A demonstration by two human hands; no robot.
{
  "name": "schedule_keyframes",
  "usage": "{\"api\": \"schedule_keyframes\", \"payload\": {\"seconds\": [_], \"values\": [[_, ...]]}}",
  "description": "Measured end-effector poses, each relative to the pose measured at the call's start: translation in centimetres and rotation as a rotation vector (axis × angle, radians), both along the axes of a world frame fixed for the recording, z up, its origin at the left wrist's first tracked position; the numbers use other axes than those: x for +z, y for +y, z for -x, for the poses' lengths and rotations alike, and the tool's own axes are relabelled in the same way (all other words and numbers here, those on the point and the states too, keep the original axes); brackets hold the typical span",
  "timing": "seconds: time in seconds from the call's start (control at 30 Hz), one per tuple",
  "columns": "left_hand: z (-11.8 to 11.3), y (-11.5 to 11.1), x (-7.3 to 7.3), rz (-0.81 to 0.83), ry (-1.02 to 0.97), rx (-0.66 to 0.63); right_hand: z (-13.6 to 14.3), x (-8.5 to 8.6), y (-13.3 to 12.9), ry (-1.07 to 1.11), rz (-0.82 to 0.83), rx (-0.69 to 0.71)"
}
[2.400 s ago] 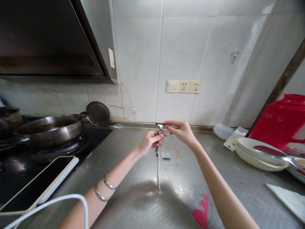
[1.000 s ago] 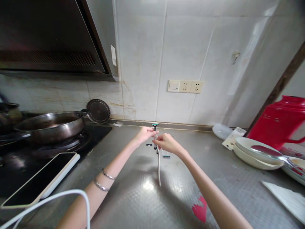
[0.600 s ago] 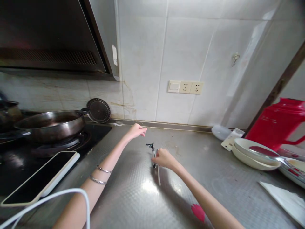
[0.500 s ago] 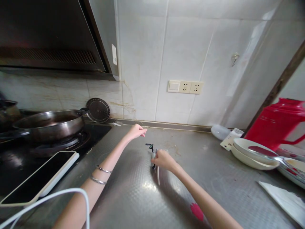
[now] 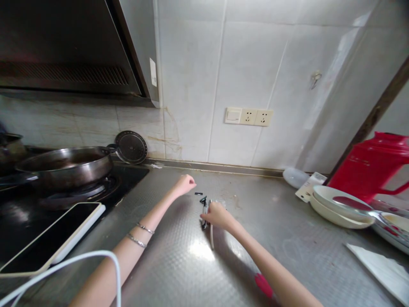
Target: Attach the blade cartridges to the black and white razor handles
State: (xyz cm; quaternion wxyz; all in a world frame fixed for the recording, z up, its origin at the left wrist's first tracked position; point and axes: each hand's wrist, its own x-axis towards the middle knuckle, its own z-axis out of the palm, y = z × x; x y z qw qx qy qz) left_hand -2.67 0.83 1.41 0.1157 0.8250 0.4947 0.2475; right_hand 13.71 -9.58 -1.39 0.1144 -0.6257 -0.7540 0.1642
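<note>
My right hand [image 5: 219, 214] is closed around a slim dark-and-silver razor [image 5: 204, 209], its small head pointing toward the wall. Beside the razor, a pale thin strip [image 5: 211, 238] sticks out below the same hand; whether the fingers grip it too, I cannot tell. Just beyond the razor's head lies a small black bar [image 5: 198, 193], like a razor cartridge, flat on the steel counter [image 5: 172, 264]. To the left of this bar my left hand [image 5: 185, 185] hovers with curled fingers and nothing visible in them. Something clear [image 5: 221, 202] shows partly behind my right hand.
On the left are a steel pan [image 5: 70, 170] on the hob, a phone [image 5: 51, 238] and a white cable [image 5: 96, 255]. Stacked dishes [image 5: 341, 209], a red thermos jug [image 5: 370, 166] and a white paper [image 5: 380, 268] lie on the right. A pink-red patch [image 5: 263, 285] shows beneath my right forearm.
My left hand has moved slightly down, and its fingers have curled in. The razor's head now shows apart from the black bar, with the razor drawn slightly toward me.
</note>
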Motion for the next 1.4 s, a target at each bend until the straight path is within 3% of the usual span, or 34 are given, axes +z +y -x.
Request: {"api": "schedule_keyframes", "payload": {"seconds": [0.23,0.53,0.77,1.1,1.23,1.4], "values": [[-0.1,0.5,-4.1,-0.141,0.209,-0.035,-1.5,0.8,0.5,0.074,-0.094,-0.056],[-0.2,0.5,-5.4,-0.194,0.254,-0.129,-5.9,1.1,2.1,0.226,-0.257,-0.184],[-0.3,0.4,-5.2,-0.270,0.313,-0.172,-7.6,1.4,2.5,0.305,-0.321,-0.259],[-0.1,0.6,-5.1,-0.314,0.321,-0.181,-8.0,0.9,2.8,0.321,-0.359,-0.212],[-0.6,0.5,-4.0,-0.246,0.215,-0.184,-8.0,1.0,2.7,0.367,-0.428,-0.149],[-2.6,-1.0,-1.6,-0.177,0.145,-0.273,-7.8,1.5,2.1,0.337,-0.572,0.039]]}}
